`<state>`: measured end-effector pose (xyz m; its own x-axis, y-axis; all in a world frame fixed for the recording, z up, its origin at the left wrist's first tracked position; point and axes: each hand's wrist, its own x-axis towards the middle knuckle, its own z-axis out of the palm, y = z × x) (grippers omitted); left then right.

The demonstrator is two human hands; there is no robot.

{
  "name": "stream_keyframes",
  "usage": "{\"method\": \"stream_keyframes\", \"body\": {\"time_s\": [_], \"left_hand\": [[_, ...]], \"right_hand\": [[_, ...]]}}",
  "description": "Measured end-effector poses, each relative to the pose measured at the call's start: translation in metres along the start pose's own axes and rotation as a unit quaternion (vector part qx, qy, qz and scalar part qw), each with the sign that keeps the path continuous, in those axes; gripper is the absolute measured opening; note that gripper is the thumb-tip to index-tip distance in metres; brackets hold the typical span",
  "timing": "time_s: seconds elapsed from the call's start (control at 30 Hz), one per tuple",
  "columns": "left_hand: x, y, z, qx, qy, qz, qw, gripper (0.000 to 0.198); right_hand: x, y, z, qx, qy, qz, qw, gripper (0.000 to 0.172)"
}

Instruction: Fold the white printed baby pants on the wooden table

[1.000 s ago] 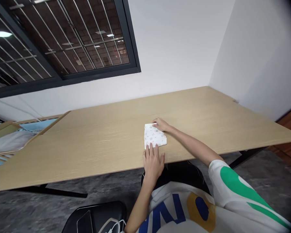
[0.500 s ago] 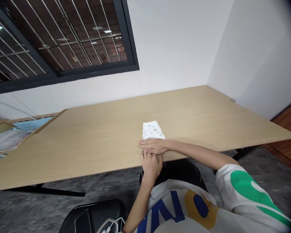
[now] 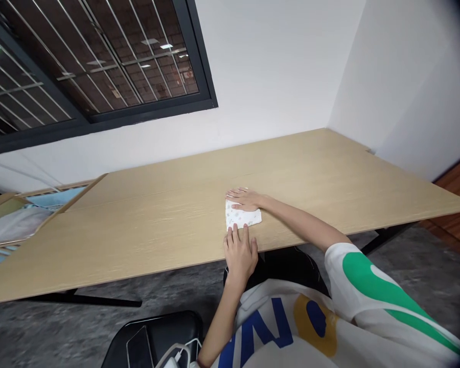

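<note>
A small white cloth with a sparse print lies folded flat on the wooden table, near its front edge. Across the cloth's far end rests my right hand, palm down with the fingers stretched out to the left. At the near edge of the cloth is my left hand, its fingers spread and pointing forward, the fingertips at the cloth's border. Neither hand grips anything. The far part of the cloth is hidden under my right hand.
Beyond the table is a white wall with a barred window. A wooden crib-like frame with blue bedding stands at the left end. Below the front edge, a black chair holds a phone and white cables.
My right hand has slid from the cloth's near end to its far end, uncovering the near part. My left hand's fingers have uncurled and spread at the near edge.
</note>
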<state>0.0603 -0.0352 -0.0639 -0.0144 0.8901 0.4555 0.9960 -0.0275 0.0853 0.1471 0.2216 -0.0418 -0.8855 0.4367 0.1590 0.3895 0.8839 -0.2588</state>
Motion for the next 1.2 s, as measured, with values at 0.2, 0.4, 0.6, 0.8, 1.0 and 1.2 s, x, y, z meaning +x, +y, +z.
{"method": "stream_keyframes", "body": {"time_s": [0.2, 0.4, 0.6, 0.8, 1.0, 1.2], "left_hand": [[0.005, -0.007, -0.002, 0.009, 0.004, 0.012, 1.000, 0.045], [0.030, -0.055, -0.013, -0.095, -0.032, 0.046, 0.994, 0.032], [0.049, -0.075, -0.007, -0.142, -0.039, 0.079, 0.986, 0.024], [0.044, -0.071, -0.018, -0.253, -0.107, 0.082, 0.958, 0.032], [0.024, -0.080, -0.051, -0.327, -0.201, 0.040, 0.923, 0.033], [0.028, -0.090, -0.054, -0.337, -0.200, 0.039, 0.919, 0.044]], "right_hand": [[-0.003, 0.003, -0.012, -0.061, 0.042, 0.054, 0.996, 0.065], [-0.052, -0.046, -0.030, -0.070, 0.111, 0.076, 0.989, 0.045], [-0.111, -0.070, -0.031, 0.015, 0.020, 0.055, 0.998, 0.064], [-0.152, -0.084, -0.025, 0.047, 0.002, 0.066, 0.997, 0.072], [-0.171, -0.100, -0.026, 0.116, 0.039, 0.035, 0.992, 0.038], [-0.167, -0.107, -0.038, 0.216, 0.083, 0.091, 0.969, 0.031]]}}
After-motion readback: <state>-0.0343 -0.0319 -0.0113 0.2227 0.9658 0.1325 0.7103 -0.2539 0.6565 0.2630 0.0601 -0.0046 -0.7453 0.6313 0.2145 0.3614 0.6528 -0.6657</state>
